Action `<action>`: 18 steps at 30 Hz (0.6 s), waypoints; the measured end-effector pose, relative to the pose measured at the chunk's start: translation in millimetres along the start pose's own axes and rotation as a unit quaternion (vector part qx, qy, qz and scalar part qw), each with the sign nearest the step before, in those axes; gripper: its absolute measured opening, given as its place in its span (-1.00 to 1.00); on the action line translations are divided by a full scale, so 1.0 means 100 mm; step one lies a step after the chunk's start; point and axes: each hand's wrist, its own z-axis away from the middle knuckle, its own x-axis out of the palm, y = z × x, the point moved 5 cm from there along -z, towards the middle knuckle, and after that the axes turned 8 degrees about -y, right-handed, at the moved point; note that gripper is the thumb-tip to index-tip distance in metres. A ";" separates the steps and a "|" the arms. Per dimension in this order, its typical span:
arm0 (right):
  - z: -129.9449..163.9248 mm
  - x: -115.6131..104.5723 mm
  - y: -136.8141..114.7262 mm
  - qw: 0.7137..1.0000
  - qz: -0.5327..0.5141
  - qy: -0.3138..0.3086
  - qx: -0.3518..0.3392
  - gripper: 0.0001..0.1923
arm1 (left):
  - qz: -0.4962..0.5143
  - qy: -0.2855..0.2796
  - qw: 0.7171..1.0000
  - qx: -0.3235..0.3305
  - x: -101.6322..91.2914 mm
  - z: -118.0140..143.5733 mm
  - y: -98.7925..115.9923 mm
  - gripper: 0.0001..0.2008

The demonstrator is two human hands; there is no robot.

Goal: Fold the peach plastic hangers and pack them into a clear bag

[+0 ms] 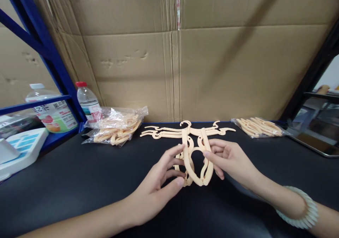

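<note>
Both hands, left hand (pixel 159 181) and right hand (pixel 227 160), pinch folded peach plastic hangers (pixel 197 160) upright on the black bench (pixel 79 181), apparently mid-pairing, calling for careful alignment.

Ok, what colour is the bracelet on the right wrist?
Pale mint-white; the ribbed bracelet shows clearly in the head view.
</note>
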 end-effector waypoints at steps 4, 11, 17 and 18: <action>0.00 0.03 0.00 1.000 -0.004 -0.028 -0.006 -0.59 | -0.034 -0.034 0.999 -0.024 0.03 0.02 0.01 -0.45; 0.02 0.05 0.01 0.999 0.021 -0.034 -0.014 -0.65 | -0.050 -0.057 0.997 -0.021 0.01 0.03 0.00 -0.61; 0.04 0.02 0.01 1.000 0.024 -0.011 -0.008 -0.67 | -0.062 -0.068 0.995 -0.037 0.01 0.05 -0.05 -0.60; 0.04 0.02 0.01 1.000 0.024 -0.011 -0.006 -0.67 | -0.065 -0.071 0.995 -0.038 0.01 0.05 -0.05 -0.60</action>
